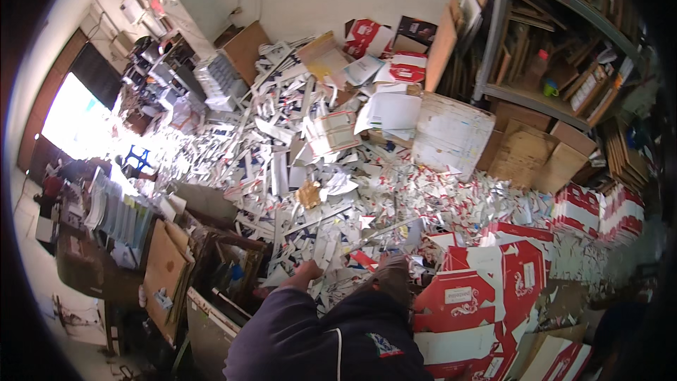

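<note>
My left hand [307,272] reaches out from a dark sleeve [275,321], low over a floor strewn with paper and card scraps [331,240]. It is small and dim here; the fingers cannot be made out, nor can anything in them. A dark brownish-grey shape [391,274] beside it looks like a trouser leg, though I cannot be sure. My right hand does not show. Right of my body lie large red and white printed cardboard sheets [462,298], flat and overlapping. A crumpled brown piece of paper [307,195] rests among the scraps ahead.
At right stand stacks of red and white cardboard [577,210] below a metal shelf [497,35] of boards. A stained white board [455,130] leans ahead. Brown panels [166,275] and a cluttered bench stand at left. Near the bright opening is a blue stool [139,157].
</note>
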`<control>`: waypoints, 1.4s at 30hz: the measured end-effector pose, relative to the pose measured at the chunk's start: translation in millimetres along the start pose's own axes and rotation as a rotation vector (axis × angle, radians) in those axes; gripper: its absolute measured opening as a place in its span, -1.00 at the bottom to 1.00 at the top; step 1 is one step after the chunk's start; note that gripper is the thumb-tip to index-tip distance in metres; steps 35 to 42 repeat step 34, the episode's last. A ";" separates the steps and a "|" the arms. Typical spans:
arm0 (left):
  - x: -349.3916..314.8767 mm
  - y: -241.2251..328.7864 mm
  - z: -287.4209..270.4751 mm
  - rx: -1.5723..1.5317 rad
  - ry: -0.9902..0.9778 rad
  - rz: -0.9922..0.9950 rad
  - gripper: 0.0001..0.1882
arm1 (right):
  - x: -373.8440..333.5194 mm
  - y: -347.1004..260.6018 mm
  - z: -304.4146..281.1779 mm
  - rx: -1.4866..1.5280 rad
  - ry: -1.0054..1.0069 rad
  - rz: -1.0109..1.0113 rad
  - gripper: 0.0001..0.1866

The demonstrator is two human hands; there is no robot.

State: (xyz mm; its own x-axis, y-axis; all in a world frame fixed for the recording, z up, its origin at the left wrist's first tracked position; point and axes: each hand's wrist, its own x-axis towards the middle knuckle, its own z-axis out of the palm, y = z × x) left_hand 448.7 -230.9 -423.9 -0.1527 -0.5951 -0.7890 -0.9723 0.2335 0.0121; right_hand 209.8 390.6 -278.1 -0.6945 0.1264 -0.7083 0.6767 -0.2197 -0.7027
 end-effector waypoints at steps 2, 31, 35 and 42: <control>15.1 -9.4 -27.6 0.134 -0.044 0.026 -0.23 | -4.3 43.3 -19.3 -0.090 0.043 -0.044 -0.78; 14.5 -69.5 -210.0 0.137 -0.052 0.323 -0.50 | -32.4 40.7 344.8 -0.652 -0.194 -0.112 -0.68; 5.7 -75.8 -256.5 0.289 -0.076 0.346 -0.59 | -43.2 51.1 367.6 -0.679 -0.211 -0.075 -0.67; 5.7 -75.8 -256.5 0.289 -0.076 0.346 -0.59 | -43.2 51.1 367.6 -0.679 -0.211 -0.075 -0.67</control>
